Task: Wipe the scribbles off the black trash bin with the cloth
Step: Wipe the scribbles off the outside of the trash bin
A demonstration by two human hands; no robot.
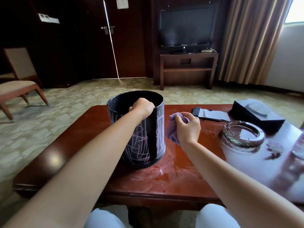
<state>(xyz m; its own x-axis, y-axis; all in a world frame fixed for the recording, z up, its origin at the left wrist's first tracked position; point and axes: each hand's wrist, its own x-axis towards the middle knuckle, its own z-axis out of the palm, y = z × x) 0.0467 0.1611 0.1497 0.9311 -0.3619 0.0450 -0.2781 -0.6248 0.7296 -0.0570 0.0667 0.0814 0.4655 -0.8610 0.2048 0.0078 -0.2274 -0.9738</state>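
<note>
The black trash bin (143, 145) stands upright on the reddish wooden table (74, 137), its side covered in pale purple scribbles, with one clean black vertical strip down the front. My left hand (142, 107) grips the near rim, fingers curled inside the bin. My right hand (186, 127) holds a bunched purple cloth (172, 129) just right of the bin, close to its side; I cannot tell whether the cloth touches it.
A glass ashtray (243, 134) sits at the right, with a dark tissue box (258, 112) behind it. A black remote (196, 111) and papers lie at the far edge. Wet smears mark the table in front of the bin. A chair (18, 84) stands left.
</note>
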